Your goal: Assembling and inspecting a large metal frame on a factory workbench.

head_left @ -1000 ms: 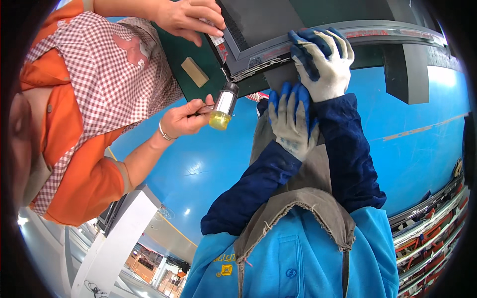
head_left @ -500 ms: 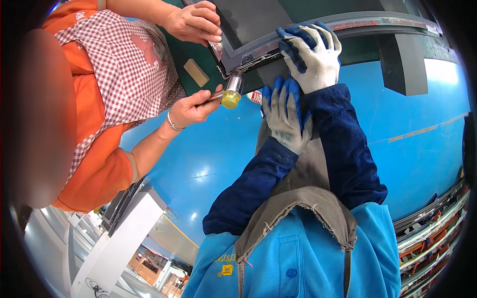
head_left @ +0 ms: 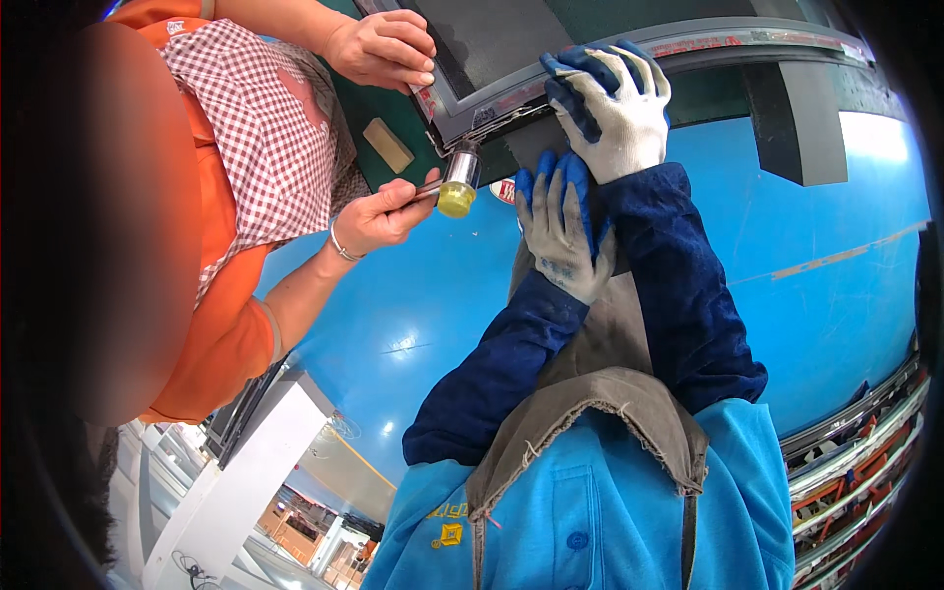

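A grey metal frame (head_left: 787,41) with reddish tape strips lies across the far side of the work surface. My right hand (head_left: 621,123), in a white and blue glove, has its fingers curled over the frame's near rail. Just below it, my left hand (head_left: 562,231), in a grey and blue glove, has its fingers stretched out, their tips against a dark grey piece under the rail. Those tips are partly hidden. Left of my hands, a co-worker's hand (head_left: 379,218) grips a mallet (head_left: 458,187) with a yellow face, its head at the frame's corner. The co-worker's other hand (head_left: 385,49) rests on the frame's left side.
A small tan block (head_left: 388,146) lies on the green surface beside the co-worker's checked apron (head_left: 265,138). Another dark grey block (head_left: 811,128) supports the frame at the right. Blue sheeting (head_left: 826,285) covers the near side. Racked metal lengths (head_left: 855,482) stand at lower right.
The co-worker's body has leaned a little to the right. The mallet stays at the frame's corner, and my hands hold nearly the same places.
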Available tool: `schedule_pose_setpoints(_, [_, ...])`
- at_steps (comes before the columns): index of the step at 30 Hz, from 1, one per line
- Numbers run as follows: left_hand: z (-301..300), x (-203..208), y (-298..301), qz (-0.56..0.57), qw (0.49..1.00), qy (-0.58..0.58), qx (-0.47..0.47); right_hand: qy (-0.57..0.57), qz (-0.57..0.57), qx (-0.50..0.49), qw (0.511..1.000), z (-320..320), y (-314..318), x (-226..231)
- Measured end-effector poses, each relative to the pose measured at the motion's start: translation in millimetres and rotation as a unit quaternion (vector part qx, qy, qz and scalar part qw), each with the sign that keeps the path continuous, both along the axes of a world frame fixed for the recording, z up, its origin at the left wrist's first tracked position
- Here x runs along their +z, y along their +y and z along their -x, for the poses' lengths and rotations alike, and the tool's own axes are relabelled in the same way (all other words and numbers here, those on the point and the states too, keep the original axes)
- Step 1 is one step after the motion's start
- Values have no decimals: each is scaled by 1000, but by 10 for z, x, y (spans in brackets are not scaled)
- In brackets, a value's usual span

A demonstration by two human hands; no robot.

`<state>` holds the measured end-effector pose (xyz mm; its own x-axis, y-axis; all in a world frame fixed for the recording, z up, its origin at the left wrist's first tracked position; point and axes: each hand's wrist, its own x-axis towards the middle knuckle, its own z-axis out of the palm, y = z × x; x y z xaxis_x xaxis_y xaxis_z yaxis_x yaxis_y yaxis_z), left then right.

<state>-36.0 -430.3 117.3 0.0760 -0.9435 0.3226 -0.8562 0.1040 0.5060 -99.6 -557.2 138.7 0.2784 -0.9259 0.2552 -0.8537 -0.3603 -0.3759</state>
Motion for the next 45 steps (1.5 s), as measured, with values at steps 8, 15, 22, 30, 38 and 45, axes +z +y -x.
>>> schedule_pose_setpoints(8, [145, 27, 19, 19, 1000, 1, -9, 7, -11, -2, 1000, 156, 13, 92])
schedule_pose_setpoints(15, [255, 167, 25, -3, 1000, -1, -6, 25, -2, 7, 1000, 285, 6, 208])
schedule_pose_setpoints(22, [404, 277, 101, 7, 1000, -16, 1, 3, 2, 17, 1000, 440, 74, 355])
schedule_pose_setpoints(30, [364, 296, 1, 39, 999, -20, 1, -7, -6, 17, 1000, 402, 5, 425])
schedule_pose_setpoints(38, [315, 322, -32, 28, 999, -19, 13, -12, 1, 26, 1000, 344, -41, 460])
schedule_pose_setpoints(45, [222, 252, -89, 17, 1000, -20, 3, -30, 13, 21, 999, 264, -107, 353])
